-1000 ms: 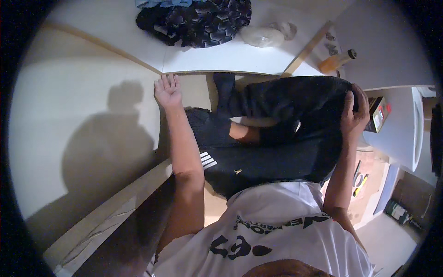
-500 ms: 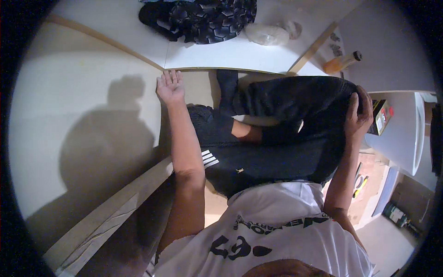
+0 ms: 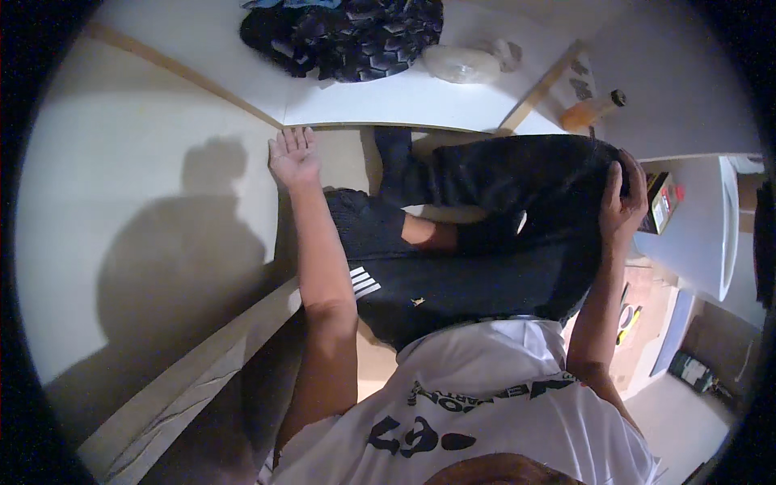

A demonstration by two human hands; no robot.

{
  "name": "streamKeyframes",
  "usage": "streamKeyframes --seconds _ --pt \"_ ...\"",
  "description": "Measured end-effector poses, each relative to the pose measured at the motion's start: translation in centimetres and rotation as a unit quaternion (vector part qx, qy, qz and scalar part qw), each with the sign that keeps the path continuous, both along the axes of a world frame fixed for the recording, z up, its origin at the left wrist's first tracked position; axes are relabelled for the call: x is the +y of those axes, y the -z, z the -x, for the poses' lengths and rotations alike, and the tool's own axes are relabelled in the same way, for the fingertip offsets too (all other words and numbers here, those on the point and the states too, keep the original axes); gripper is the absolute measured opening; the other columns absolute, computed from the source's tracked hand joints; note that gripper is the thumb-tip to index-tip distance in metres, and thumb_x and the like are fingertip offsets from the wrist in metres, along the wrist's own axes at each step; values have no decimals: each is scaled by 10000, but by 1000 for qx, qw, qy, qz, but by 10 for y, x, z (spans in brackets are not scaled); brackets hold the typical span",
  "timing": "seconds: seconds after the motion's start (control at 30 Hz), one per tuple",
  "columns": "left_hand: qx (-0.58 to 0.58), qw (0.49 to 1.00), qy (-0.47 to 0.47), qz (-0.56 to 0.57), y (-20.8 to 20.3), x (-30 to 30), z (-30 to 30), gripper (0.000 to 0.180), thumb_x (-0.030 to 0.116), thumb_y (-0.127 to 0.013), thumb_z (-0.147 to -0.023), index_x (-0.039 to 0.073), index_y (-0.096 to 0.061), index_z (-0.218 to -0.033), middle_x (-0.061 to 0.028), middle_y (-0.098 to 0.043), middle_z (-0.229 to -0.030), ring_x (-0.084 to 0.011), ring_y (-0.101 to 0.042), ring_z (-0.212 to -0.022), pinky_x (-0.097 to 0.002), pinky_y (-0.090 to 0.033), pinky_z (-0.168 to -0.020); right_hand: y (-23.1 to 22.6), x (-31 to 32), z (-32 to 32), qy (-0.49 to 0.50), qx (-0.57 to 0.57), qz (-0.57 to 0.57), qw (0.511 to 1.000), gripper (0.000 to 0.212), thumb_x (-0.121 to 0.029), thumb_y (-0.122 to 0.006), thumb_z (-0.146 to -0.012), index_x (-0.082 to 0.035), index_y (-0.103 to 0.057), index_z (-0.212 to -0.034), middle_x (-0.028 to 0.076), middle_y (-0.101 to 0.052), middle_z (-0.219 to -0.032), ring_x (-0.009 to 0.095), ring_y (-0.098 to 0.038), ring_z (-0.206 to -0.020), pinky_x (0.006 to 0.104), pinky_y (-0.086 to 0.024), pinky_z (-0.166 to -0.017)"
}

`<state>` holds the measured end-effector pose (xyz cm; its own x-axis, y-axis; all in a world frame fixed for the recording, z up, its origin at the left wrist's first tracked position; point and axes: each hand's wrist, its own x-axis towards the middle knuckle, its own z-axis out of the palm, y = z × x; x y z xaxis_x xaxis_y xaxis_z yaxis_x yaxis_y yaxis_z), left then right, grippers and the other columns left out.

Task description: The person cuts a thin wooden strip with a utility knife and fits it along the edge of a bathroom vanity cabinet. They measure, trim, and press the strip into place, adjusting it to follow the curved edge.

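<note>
My left hand [image 3: 296, 158] is open, its bare palm turned up and fingers stretched toward the front edge of a white shelf [image 3: 380, 109]. It holds nothing and lies close to the pale wall. My right hand [image 3: 623, 198] rests on the bent knee of my black trousers [image 3: 533, 166], thumb apart from the fingers. Nothing shows in that hand, and its fingertips partly curve out of sight over the knee. My legs are crossed, with a dark sock [image 3: 394, 153] reaching under the shelf edge.
On the shelf lie a dark patterned cloth bundle [image 3: 356, 40] and a knotted clear plastic bag [image 3: 465, 63]. A bottle of orange liquid [image 3: 590, 111] leans at the right. Beside my right hand is a dark box [image 3: 661, 202]. A tape roll [image 3: 626, 315] and a green bottle [image 3: 692, 370] are lower right.
The whole view has shifted slightly, so everything sits a little further left. Both hands keep the same pose and place.
</note>
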<state>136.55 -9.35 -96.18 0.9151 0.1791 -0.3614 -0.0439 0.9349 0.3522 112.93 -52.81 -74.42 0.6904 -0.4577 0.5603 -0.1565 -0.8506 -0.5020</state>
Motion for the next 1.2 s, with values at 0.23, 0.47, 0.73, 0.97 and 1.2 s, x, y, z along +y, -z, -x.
streamKeyframes --seconds 0.23,0.47,0.73,0.97,1.2 --pt "14 999 30 15 9 18 -5 640 312 -475 -949 28 -189 -1446 -138 -323 -1454 -330 -318 -1331 -542 -286 -1083 6 -5 -2 -3 -41 -6 999 200 -97 -614 -872 24 -639 -1029 143 -653 -985 223 -618 -936 307 -463 -860" --pt "-45 992 116 9 30 19 -22 438 354 -442 -957 -26 -495 -1168 -181 -537 -1223 -343 -477 -1159 -515 -348 -1005 15 -27 35 27 -131 -188 973 172 -105 -589 -903 0 -638 -1029 75 -654 -950 142 -592 -888 265 -462 -814" --pt "65 997 26 -37 -22 -4 -6 482 309 -483 -950 -28 -382 -1279 -196 -399 -1365 -332 -352 -1289 -571 -251 -1094 56 -90 191 221 -80 -180 955 211 -94 -521 -950 -7 -588 -1131 96 -643 -976 148 -628 -866 262 -500 -762" --pt "18 997 63 31 8 9 -7 574 282 -531 -927 -32 -316 -1357 -204 -296 -1452 -358 -277 -1342 -575 -218 -1102 86 -95 415 624 -14 -31 780 313 -195 -466 -917 15 -594 -1110 203 -630 -1052 283 -627 -926 366 -484 -814" --pt "-5 998 66 9 35 43 -40 635 275 -560 -899 40 -278 -1417 -104 -259 -1499 -334 -248 -1366 -593 -200 -1097 136 -3 545 892 -25 -214 397 303 -221 -463 -892 -27 -659 -1017 184 -662 -1032 322 -643 -951 415 -510 -784"
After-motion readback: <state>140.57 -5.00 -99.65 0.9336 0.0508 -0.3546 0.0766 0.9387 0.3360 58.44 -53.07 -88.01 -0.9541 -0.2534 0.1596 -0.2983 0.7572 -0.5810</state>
